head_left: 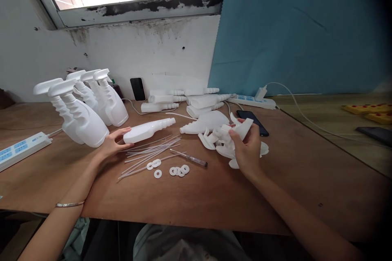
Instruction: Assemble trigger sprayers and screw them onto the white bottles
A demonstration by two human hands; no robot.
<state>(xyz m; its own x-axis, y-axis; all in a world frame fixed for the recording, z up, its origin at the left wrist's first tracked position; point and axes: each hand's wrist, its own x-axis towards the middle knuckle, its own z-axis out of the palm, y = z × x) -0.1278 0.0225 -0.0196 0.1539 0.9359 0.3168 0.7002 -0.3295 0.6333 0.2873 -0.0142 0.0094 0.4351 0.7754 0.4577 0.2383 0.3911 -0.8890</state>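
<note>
My left hand (pixel 114 143) curls around the base of a white bottle without a head (pixel 150 129) that lies on the wooden table (pixel 196 195). My right hand (pixel 246 149) is closed on a white spray trigger head (pixel 241 128), lifted from a pile of trigger heads (pixel 214 138). Thin clear tubes (pixel 150 151), white washers (pixel 174 170) and a small screwdriver (pixel 190 157) lie between my hands.
Several finished spray bottles (pixel 88 106) stand at the left. More headless bottles (pixel 183 100) lie at the back by the wall. A dark phone (pixel 254 121) and a power strip (pixel 254 101) lie right of them, another power strip (pixel 18 149) at far left.
</note>
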